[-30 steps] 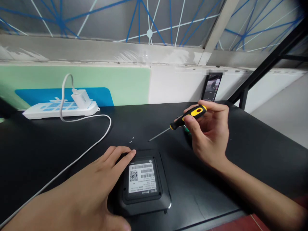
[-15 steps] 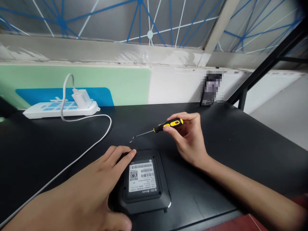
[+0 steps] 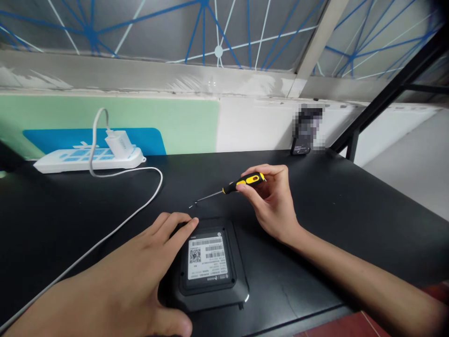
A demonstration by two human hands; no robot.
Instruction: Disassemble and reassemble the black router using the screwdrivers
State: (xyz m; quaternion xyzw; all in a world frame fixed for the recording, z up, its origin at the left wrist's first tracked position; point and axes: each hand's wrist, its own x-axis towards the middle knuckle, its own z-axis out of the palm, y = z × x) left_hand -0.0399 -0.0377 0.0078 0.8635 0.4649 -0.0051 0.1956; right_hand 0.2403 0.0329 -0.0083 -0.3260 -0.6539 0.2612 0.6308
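A black box-shaped device point(image 3: 235, 262) lies on the black table point(image 3: 315, 206), its white label point(image 3: 207, 257) with a QR code and barcodes facing up. My left hand point(image 3: 140, 267) rests spread over the device's left side, index fingertip at its far left corner. Between the thumb and fingers of my right hand point(image 3: 275, 201) is a yellow and black screwdriver point(image 3: 245, 181), its shaft pointing left and down. Tiny screws point(image 3: 191, 206) lie beyond the device, close to the screwdriver's tip; whether one touches the tip is too small to tell.
A white power strip point(image 3: 59, 161) with a plugged-in charger point(image 3: 119, 143) sits at the back left. Its white cable point(image 3: 115, 230) curves across the table's left side. A phone point(image 3: 303, 135) leans on the wall at the back. A black metal frame point(image 3: 372, 107) stands at the right.
My right hand has shifted slightly left with the screwdriver, and the tip is a little lower, near the small screws. My left hand and the device have not moved.
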